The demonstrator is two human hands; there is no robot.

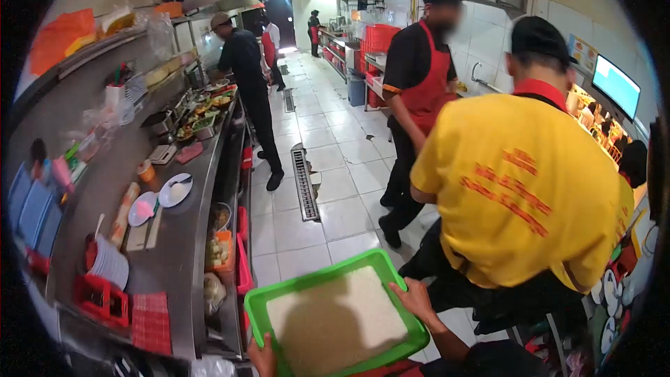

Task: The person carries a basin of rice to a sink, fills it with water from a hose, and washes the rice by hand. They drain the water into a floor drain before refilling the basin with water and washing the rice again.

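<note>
Between my two hands is a green rectangular plastic tub (255,305), tilted somewhat in view. A flat, pale, whitish layer (373,304) covers its bottom, which I cannot identify for certain; a head-shaped shadow falls across it. My left hand (263,357) grips the tub's near left side, thumb over the rim. On the far right side, my right hand (414,299) holds the rim, with its thumb inside the edge and the other fingers partly hidden.
A person in a yellow shirt (516,188) stands close on the right, beside one in a red apron (427,80). Another in black (246,63) works at the left steel counter (178,244), which holds plates (174,190). The tiled floor (289,241) runs ahead, with a drain grate (304,185).
</note>
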